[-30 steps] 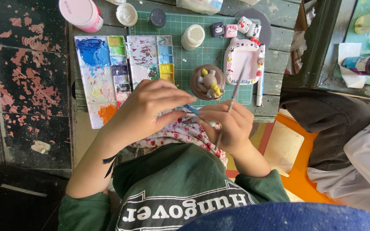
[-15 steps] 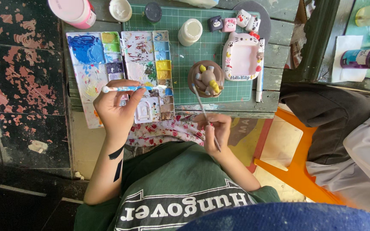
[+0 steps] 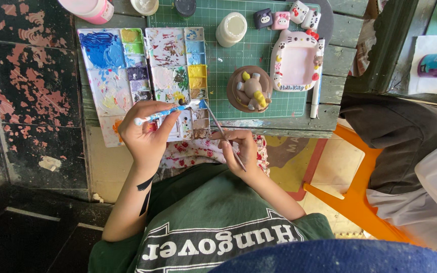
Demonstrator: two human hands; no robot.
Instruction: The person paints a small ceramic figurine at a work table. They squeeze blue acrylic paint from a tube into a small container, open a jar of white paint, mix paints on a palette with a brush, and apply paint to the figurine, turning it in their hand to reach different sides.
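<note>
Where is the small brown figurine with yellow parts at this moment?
In the head view, the brown figurine stands on the green cutting mat, right of the paint palette and left of the pink cat-shaped frame, just beyond the right hand.

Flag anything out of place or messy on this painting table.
The paint palette pokes past the table's near edge, by the left hand holding a blue brush; mixed paint smears its wells. Nothing else stands out.

Your left hand [image 3: 145, 134] pinches a blue-handled brush [image 3: 165, 112], lying level, bristles over the stained paint palette [image 3: 142, 76]. Your right hand [image 3: 241, 149] grips 1 thin brush [image 3: 223, 134], slanted toward the palette.
</note>
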